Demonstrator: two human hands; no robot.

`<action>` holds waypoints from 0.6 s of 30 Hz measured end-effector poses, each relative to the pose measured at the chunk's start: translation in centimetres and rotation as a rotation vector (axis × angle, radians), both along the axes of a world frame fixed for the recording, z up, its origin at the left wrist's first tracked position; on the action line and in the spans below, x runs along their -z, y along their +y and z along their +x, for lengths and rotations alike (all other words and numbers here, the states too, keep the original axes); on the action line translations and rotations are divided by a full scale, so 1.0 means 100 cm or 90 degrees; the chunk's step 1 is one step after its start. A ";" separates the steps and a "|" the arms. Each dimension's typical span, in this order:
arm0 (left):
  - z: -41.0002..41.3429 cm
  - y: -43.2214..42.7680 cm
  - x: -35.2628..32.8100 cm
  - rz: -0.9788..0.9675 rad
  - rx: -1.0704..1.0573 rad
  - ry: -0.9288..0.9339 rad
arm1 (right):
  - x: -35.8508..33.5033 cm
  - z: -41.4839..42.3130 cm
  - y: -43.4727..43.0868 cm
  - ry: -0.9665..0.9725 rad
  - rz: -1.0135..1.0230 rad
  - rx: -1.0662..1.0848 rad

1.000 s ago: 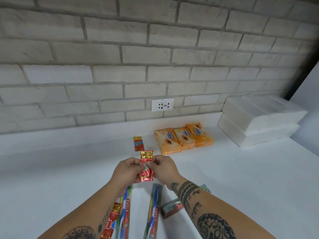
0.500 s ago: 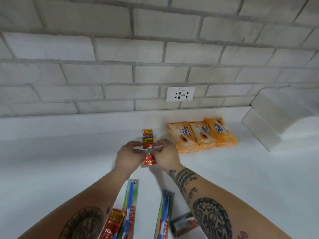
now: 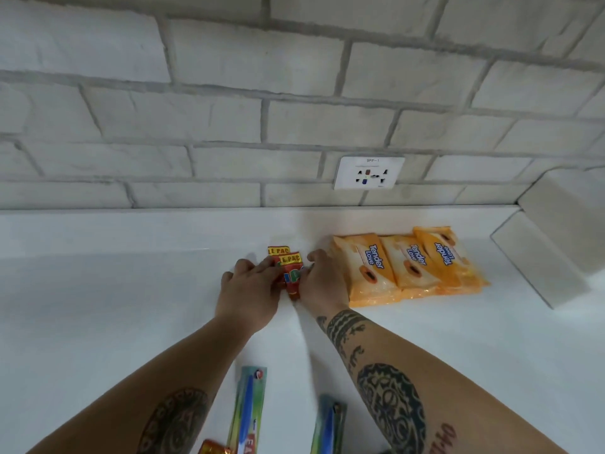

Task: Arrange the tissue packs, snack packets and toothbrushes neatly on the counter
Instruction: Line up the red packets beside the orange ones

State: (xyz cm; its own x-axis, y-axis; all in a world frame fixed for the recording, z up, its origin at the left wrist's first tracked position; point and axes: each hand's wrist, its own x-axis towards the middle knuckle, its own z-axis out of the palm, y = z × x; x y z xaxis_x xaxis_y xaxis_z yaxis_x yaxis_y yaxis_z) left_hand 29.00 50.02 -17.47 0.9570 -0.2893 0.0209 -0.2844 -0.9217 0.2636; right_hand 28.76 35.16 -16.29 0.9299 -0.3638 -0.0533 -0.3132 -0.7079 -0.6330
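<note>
A small red snack packet (image 3: 292, 276) lies on the white counter (image 3: 98, 306) between my two hands, overlapping a second red packet (image 3: 278, 251) just behind it. My left hand (image 3: 250, 291) pinches its left edge and my right hand (image 3: 322, 283) pinches its right edge. Three orange tissue packs (image 3: 409, 265) lie side by side right of my right hand. Two packaged toothbrushes lie near me: one (image 3: 248, 409) between my forearms, another (image 3: 329, 424) beside my right forearm. A further red packet (image 3: 214, 447) peeks in at the bottom edge.
A stone-brick wall with a white socket (image 3: 369, 173) rises behind the counter. Stacked white blocks (image 3: 556, 244) stand at the far right against the wall.
Both hands carried the red packet away from me and lowered it onto the counter beside the packet lying near the wall. The camera has moved closer and tilted down.
</note>
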 end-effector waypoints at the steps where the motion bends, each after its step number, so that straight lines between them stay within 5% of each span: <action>1: 0.002 0.004 0.003 -0.006 -0.004 0.001 | 0.001 0.002 0.000 0.003 -0.012 -0.010; 18: 0.008 0.011 0.020 -0.044 -0.011 -0.054 | 0.027 0.007 0.000 -0.009 -0.221 -0.207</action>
State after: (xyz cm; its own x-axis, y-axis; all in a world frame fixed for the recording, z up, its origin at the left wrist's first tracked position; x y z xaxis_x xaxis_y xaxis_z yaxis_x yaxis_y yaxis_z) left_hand 29.79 51.08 -19.45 0.9557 -0.2685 0.1207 -0.2930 -0.9070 0.3025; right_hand 29.41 35.14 -18.96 0.9983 -0.0470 0.0340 -0.0324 -0.9382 -0.3447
